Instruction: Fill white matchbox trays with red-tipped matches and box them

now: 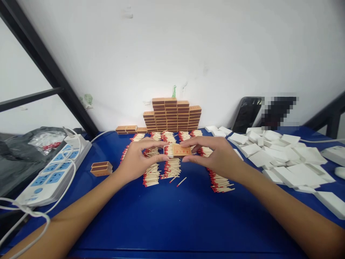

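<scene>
Between my hands, above the blue table, is a matchbox with an orange sleeve (182,150). Its white inner tray (168,151) sticks out at the left, and red-tipped matches show in it. My left hand (142,154) pinches the tray end between thumb and fingers. At the other end, my right hand (212,154) grips the sleeve. Rows of loose red-headed matches (151,176) lie behind and beside the hands, with another row (219,181) under the right hand. Two loose matches (181,182) rest in front of the middle row.
Stacked matchboxes (172,115) stand against the wall. Two more matchboxes (101,168) sit at the left, beside a power strip (54,171) with white cables. White trays (277,151) are heaped at the right. A dark phone (246,114) leans on the wall.
</scene>
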Tool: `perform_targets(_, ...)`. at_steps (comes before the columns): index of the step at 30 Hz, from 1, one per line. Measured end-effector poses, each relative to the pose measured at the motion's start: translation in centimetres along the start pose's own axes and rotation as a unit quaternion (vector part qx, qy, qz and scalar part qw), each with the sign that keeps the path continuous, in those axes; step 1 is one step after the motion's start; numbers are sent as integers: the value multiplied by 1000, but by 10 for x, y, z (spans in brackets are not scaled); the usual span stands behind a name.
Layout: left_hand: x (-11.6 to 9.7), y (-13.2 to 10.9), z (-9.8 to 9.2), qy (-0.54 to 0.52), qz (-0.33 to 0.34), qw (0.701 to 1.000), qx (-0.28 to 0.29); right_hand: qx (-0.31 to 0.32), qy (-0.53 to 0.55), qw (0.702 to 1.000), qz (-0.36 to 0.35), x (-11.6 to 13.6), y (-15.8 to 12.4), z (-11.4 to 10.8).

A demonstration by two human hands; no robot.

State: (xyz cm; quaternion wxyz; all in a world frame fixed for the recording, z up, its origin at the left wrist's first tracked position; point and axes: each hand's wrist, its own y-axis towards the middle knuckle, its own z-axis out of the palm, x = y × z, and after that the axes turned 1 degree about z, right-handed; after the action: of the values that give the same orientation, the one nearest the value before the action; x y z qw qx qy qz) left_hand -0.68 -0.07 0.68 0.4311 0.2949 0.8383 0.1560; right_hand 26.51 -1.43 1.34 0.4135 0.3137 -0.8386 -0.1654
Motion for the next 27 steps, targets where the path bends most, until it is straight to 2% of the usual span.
perform_targets(6, -6, -4, 7, -50, 5, 999, 15, 12, 136, 989, 57, 11, -10, 30)
perform_targets(9, -8, -5, 8, -66, 9, 997, 26, 20, 144, 987, 64, 20, -14, 36)
perform_targets(17, -9, -4, 3, -2, 52, 998, 19, -22, 37, 999, 27, 13, -15, 33)
perform_targets(22, -5, -3, -1, 48, 72, 995, 55, -25, -42, 998, -39, 2, -13, 38)
perform_targets(25, -1, 3, -12, 95, 61, 988, 101, -29, -82, 994, -72, 7, -9, 32)
perform_targets(27, 7, 12, -28, 140, 58, 984, 96, -47, -112, 990, -78, 18, -11, 17)
